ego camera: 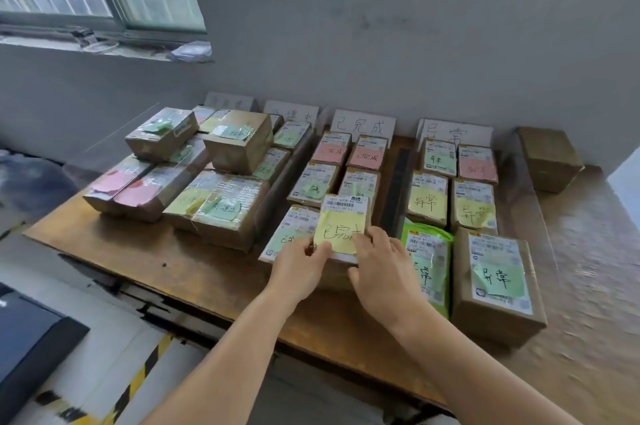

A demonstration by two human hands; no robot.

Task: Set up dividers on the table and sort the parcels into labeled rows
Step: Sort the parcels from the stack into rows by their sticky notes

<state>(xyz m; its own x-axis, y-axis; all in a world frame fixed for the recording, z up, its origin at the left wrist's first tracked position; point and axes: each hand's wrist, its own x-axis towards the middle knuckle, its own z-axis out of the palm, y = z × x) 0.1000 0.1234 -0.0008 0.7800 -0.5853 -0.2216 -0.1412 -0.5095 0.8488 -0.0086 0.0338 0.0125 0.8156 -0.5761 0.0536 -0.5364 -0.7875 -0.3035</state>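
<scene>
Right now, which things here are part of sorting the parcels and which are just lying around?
Part of the job:
- yellow-note parcel, held by left hand and right hand
- sorted parcels
- row label cards
- black divider

Lying about:
- bag on the windowsill
- black case on the floor

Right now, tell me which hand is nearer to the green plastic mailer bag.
Right. The right hand lies directly beside the green plastic mailer bag, its knuckles almost at the bag's left edge. The left hand is farther left, beyond the yellow-noted parcel that both hands hold.
</scene>
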